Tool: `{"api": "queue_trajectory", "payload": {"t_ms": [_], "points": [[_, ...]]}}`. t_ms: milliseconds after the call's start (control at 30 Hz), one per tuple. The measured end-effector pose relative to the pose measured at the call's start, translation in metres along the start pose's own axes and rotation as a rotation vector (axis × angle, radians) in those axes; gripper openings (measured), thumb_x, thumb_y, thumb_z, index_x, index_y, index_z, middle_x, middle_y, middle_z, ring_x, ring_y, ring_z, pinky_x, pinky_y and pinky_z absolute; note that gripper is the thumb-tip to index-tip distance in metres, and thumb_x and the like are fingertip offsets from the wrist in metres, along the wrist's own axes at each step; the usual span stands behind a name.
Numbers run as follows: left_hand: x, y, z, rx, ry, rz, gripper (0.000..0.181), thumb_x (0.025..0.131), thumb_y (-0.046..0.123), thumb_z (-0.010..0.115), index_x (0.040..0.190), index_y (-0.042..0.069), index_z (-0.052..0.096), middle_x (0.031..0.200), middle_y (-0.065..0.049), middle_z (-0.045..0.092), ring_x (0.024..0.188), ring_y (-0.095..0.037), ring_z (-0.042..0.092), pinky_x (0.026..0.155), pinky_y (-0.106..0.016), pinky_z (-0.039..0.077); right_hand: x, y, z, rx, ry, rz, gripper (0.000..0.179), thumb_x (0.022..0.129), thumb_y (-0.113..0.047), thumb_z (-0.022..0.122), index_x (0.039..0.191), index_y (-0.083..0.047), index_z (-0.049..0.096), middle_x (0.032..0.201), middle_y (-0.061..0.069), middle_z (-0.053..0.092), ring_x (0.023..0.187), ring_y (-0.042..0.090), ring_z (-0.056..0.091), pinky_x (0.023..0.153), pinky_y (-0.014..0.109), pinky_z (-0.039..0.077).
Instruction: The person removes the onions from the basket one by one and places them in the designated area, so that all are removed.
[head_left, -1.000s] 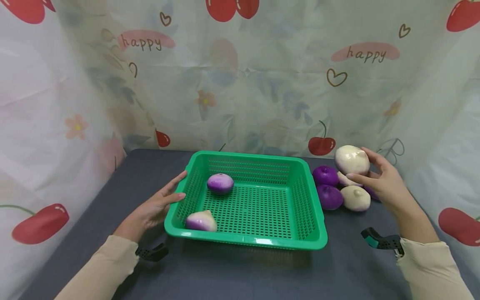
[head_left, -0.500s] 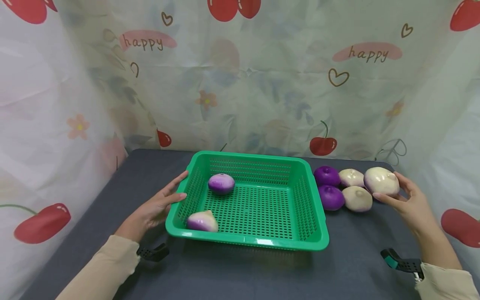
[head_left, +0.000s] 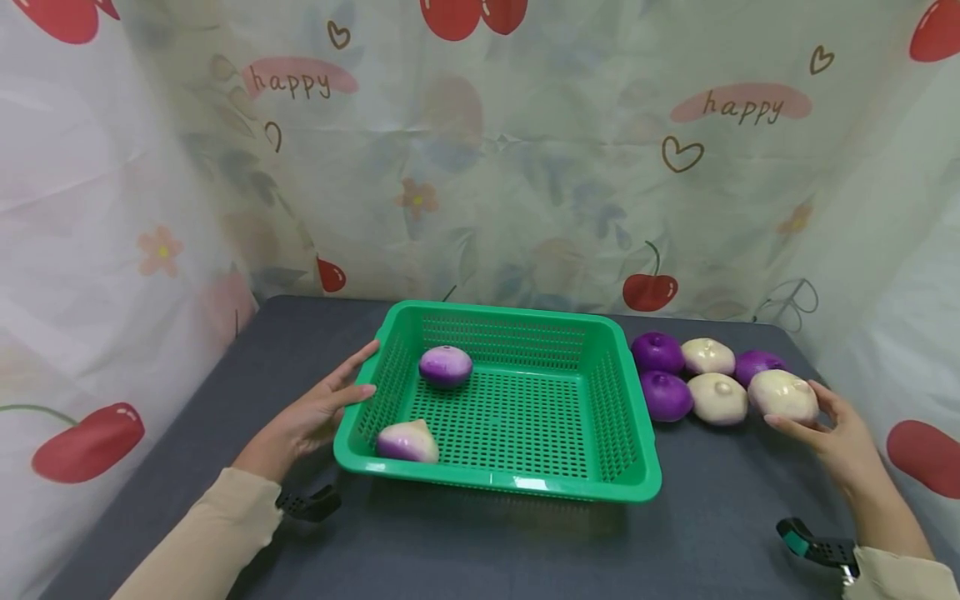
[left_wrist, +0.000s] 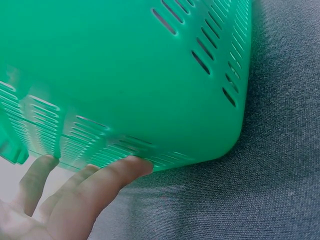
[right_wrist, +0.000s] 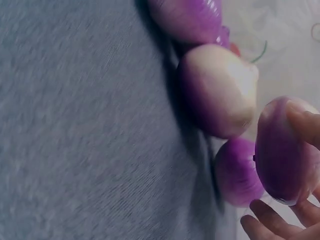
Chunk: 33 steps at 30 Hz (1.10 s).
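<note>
The person's left hand (head_left: 315,414) lies flat on the grey table (head_left: 480,542) with its fingers straight and relaxed, the fingertips touching the outer left wall of the green basket (head_left: 495,482); the left wrist view shows those fingers (left_wrist: 122,170) pressed against the basket's lower corner (left_wrist: 150,75). The right hand (head_left: 840,437) is over by the table's right edge, fingers curled round a pale onion (head_left: 783,394) that it grips from the near and right side. In the right wrist view that same onion (right_wrist: 285,150) shows a purple underside, with a fingertip (right_wrist: 305,120) over its top and more fingers below it. It sits low at the table, just beside the others; whether it touches the cloth I cannot tell.

Near each sleeve, close to the table's front edge, a dark clip of the wrist rig shows: one on the left (head_left: 307,504) and one with a teal tip on the right (head_left: 813,546).

The basket stands about mid-table. In its near left corner lies a white-and-purple onion (head_left: 407,442), and further back, toward the far left, a rounder purple one (head_left: 446,366).

To the right of the basket, a cluster of onions rests on the table: a deep purple one (head_left: 664,396) just beside the basket wall, a pale one (head_left: 717,398) next to it, and behind them another purple one (head_left: 657,352), a pale one (head_left: 707,356) and a purple one (head_left: 757,364) toward the far right corner.

Behind the table hangs a curtain (head_left: 480,167) printed with cherries, hearts and the word "happy".
</note>
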<state>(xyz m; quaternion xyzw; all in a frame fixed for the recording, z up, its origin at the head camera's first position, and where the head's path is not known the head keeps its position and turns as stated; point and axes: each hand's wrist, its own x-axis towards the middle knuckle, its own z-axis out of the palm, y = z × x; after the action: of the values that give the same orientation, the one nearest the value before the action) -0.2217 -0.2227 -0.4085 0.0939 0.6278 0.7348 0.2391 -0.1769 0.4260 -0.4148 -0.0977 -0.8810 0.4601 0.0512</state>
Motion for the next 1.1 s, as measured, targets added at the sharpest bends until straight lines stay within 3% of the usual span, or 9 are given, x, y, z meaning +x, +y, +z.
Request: {"api": "queue_trajectory", "payload": {"t_ms": [33, 100, 133, 533, 800, 1100], "points": [[0.000, 0.000, 0.000, -0.001, 0.001, 0.000, 0.073, 0.101, 0.015, 0.052, 0.155, 0.040, 0.010, 0.160, -0.015, 0.008, 0.122, -0.029, 0.052, 0.091, -0.047, 0.052, 0.001, 0.003, 0.000, 0.004, 0.001, 0.010, 0.095, 0.094, -0.034, 0.064, 0.154, -0.003, -0.002, 0.160, 0.024, -0.004, 0.146, 0.041, 0.005, 0.117, 0.038, 0.024], [0.000, 0.001, 0.001, -0.003, 0.003, -0.002, 0.073, 0.101, 0.015, 0.052, 0.155, 0.039, 0.010, 0.160, -0.015, 0.008, 0.122, -0.029, 0.052, 0.092, -0.047, 0.051, 0.003, 0.007, -0.001, 0.010, 0.005, 0.030, 0.097, 0.093, -0.035, 0.065, 0.154, 0.000, -0.003, 0.158, 0.027, -0.004, 0.144, 0.046, 0.002, 0.113, 0.062, 0.016], [0.000, 0.001, 0.001, -0.003, 0.005, -0.004, 0.073, 0.101, 0.015, 0.052, 0.155, 0.039, 0.010, 0.160, -0.015, 0.008, 0.122, -0.029, 0.052, 0.092, -0.047, 0.051, 0.004, 0.009, -0.001, 0.002, 0.006, 0.041, 0.098, 0.093, -0.036, 0.065, 0.153, 0.000, -0.003, 0.158, 0.028, -0.004, 0.143, 0.048, 0.002, 0.109, 0.067, 0.015], [0.000, 0.000, 0.001, 0.002, 0.013, -0.008, 0.073, 0.100, 0.016, 0.053, 0.155, 0.040, 0.011, 0.159, -0.015, 0.009, 0.123, -0.030, 0.051, 0.092, -0.047, 0.051, 0.007, 0.020, -0.003, -0.053, -0.042, 0.088, 0.099, 0.094, -0.038, 0.061, 0.152, 0.003, -0.008, 0.155, 0.033, -0.004, 0.138, 0.056, 0.008, 0.106, 0.069, 0.017], [0.001, -0.001, -0.001, 0.009, 0.012, -0.007, 0.072, 0.101, 0.016, 0.053, 0.154, 0.041, 0.011, 0.159, -0.016, 0.010, 0.122, -0.031, 0.051, 0.092, -0.049, 0.051, 0.010, 0.025, -0.003, -0.075, -0.054, 0.091, 0.099, 0.094, -0.038, 0.063, 0.151, 0.005, -0.006, 0.154, 0.036, -0.001, 0.137, 0.057, 0.010, 0.105, 0.069, 0.018], [0.001, -0.002, -0.001, 0.006, 0.008, 0.006, 0.075, 0.100, 0.016, 0.054, 0.155, 0.041, 0.011, 0.160, -0.015, 0.008, 0.123, -0.030, 0.051, 0.091, -0.047, 0.052, 0.011, 0.027, -0.003, -0.061, -0.124, 0.095, 0.101, 0.095, -0.037, 0.061, 0.149, 0.007, -0.012, 0.153, 0.038, -0.002, 0.139, 0.053, 0.005, 0.112, 0.063, 0.012]]}}
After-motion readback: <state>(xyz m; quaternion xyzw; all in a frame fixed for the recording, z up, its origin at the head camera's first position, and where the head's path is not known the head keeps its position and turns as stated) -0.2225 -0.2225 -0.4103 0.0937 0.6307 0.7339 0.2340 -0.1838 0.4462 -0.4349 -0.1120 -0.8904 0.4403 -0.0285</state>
